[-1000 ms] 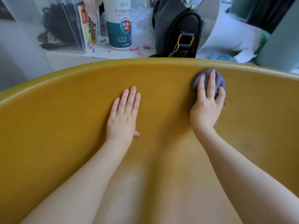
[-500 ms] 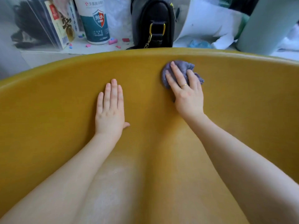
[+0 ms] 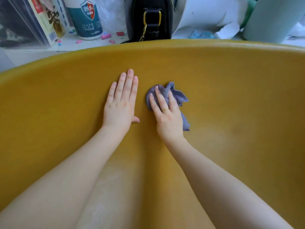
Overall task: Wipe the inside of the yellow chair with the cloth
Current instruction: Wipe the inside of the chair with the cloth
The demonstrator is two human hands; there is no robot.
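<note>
Nearest, forearms: both bare, reaching forward over the seat of the yellow chair (image 3: 231, 90).
Left hand (image 3: 121, 103): flat on the chair's inner back, fingers straight and together, holding nothing.
Right hand (image 3: 166, 116): just beside the left, fingers spread, pressing the cloth (image 3: 179, 96) against the inner back; a ring on one finger.
Cloth: purple, crumpled, showing around the fingers.
Beyond the rim: a black bag (image 3: 148, 19), a white bottle (image 3: 87, 17).

Bare yellow chair (image 3: 231, 96) wall rightward

Right hand (image 3: 168, 116) pressing purple cloth (image 3: 179, 96) on yellow chair (image 3: 231, 90) inside, left hand (image 3: 120, 103) flat beside
</note>
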